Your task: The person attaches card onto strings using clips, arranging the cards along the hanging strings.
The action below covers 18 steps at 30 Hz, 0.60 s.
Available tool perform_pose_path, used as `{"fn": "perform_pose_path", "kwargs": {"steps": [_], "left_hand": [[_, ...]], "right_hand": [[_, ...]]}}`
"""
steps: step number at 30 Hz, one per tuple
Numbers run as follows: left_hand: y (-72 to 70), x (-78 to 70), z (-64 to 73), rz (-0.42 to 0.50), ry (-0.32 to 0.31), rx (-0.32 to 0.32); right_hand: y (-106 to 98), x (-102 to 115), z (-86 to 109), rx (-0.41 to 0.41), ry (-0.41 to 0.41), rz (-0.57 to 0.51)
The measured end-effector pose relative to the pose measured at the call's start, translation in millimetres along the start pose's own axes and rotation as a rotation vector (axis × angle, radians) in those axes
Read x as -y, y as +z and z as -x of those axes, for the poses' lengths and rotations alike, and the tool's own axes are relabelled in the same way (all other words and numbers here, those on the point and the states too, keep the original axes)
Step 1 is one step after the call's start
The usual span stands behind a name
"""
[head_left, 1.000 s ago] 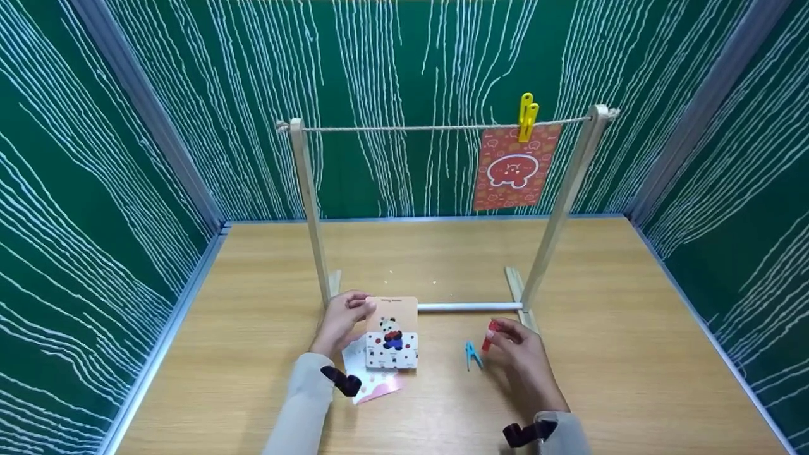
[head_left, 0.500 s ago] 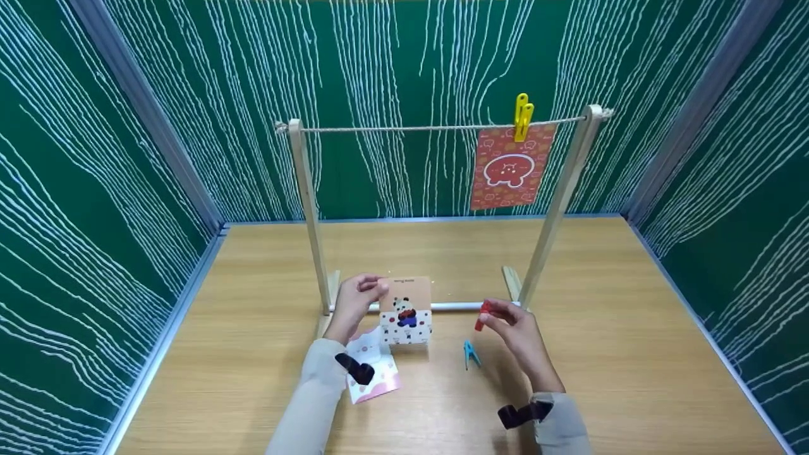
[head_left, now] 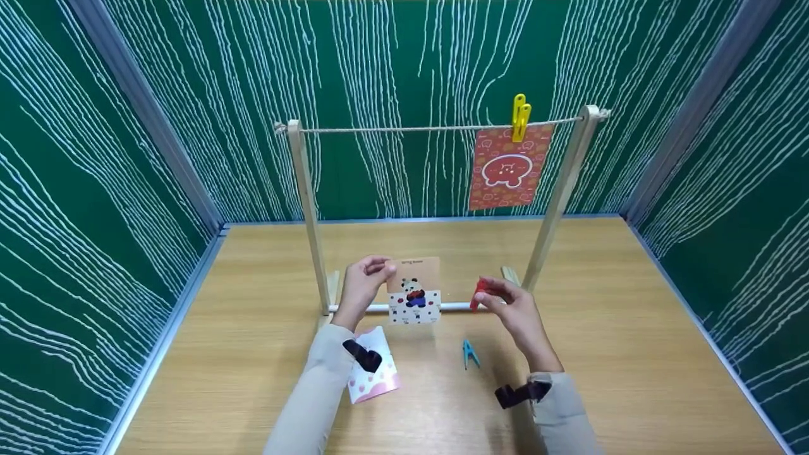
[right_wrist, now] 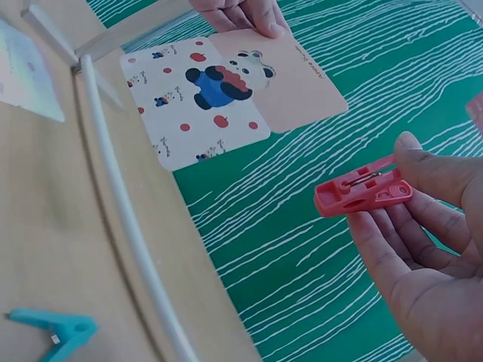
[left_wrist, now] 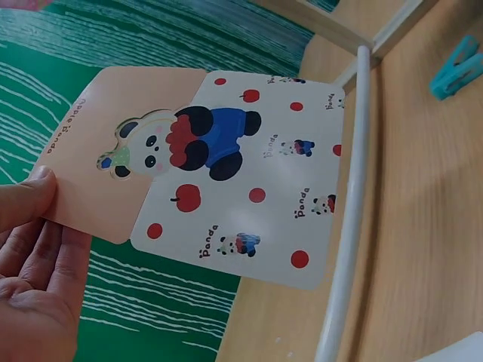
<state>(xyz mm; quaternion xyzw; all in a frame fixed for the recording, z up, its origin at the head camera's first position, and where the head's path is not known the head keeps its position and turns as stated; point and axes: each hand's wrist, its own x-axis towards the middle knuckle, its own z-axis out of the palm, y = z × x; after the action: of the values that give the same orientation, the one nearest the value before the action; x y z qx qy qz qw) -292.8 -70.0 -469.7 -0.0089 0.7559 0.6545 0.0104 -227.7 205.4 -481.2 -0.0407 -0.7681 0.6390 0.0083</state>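
Note:
My left hand (head_left: pixel 363 285) pinches a panda card (head_left: pixel 414 292) by its upper left edge, between thumb and fingers. The card is peach above and white with red dots below, and it hangs off the table near the stand's bottom bar. In my right hand (head_left: pixel 515 313) a red clothespin (right_wrist: pixel 362 190) is pinched between thumb and fingers, to the right of the card and apart from it. A blue clothespin (head_left: pixel 469 354) lies on the table below. A pink and white card (head_left: pixel 374 373) lies under my left forearm, partly hidden by it.
A wooden stand (head_left: pixel 306 215) carries a rope (head_left: pixel 392 129) across its top. From the rope's right part hangs a red card (head_left: pixel 509 170), held by a yellow clothespin (head_left: pixel 520 119). A white bar (head_left: pixel 464 306) joins the stand's feet. Green walls enclose the table (head_left: pixel 221 354).
Both hands have risen and moved farther from me, the left also shifting right with the panda card, the right slightly left with the red clothespin. More of the pink and white card shows.

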Motion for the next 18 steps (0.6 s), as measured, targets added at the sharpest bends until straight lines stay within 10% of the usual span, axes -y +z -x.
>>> {"fn": "perform_pose_path", "kwargs": {"steps": [18], "left_hand": [[9.8,-41.3,-12.4,0.028,0.171,-0.037]], "right_hand": [[-1.2,55.3,-12.9,0.04,-0.142,-0.046]]}}
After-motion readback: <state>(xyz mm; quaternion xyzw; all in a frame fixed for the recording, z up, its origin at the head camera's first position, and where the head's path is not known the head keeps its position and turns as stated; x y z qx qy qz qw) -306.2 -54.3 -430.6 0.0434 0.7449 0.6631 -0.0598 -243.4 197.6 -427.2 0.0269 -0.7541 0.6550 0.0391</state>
